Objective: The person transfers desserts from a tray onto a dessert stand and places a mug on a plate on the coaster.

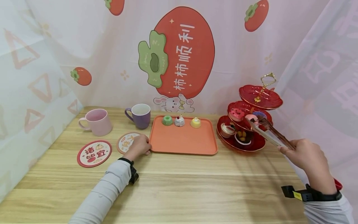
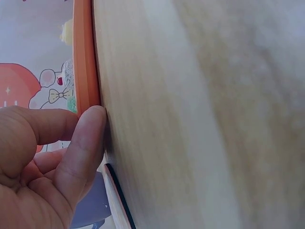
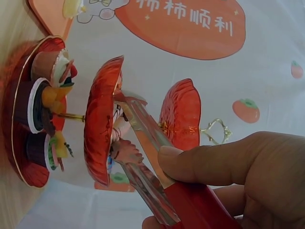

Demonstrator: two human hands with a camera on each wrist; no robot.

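Note:
My left hand (image 1: 139, 145) pinches the near left corner of the orange tray (image 1: 181, 138) between thumb and fingers. Along the tray's back sit a green ring-shaped cake (image 1: 167, 120), a whitish round cake with a red berry (image 1: 179, 121) and a yellow cake (image 1: 195, 123). On the right, my right hand (image 1: 307, 155) grips metal tongs (image 3: 147, 129) by their red handle (image 3: 195, 202). Their tips reach into the middle tier of the red three-tier stand (image 1: 250, 92), on either side of a pink round sweet with dark stripes (image 1: 251, 119). A pink doughnut (image 1: 236, 114) lies beside it.
The stand's bottom tier holds a cream-topped cupcake (image 1: 227, 130) and a dark fruit-topped cupcake (image 1: 242, 138). At left are a pink mug (image 1: 98, 123), a purple mug (image 1: 141, 117), a red-rimmed coaster (image 1: 94, 153) and another coaster (image 1: 125, 141) partly under my left hand. A printed curtain (image 1: 117, 46) hangs behind.

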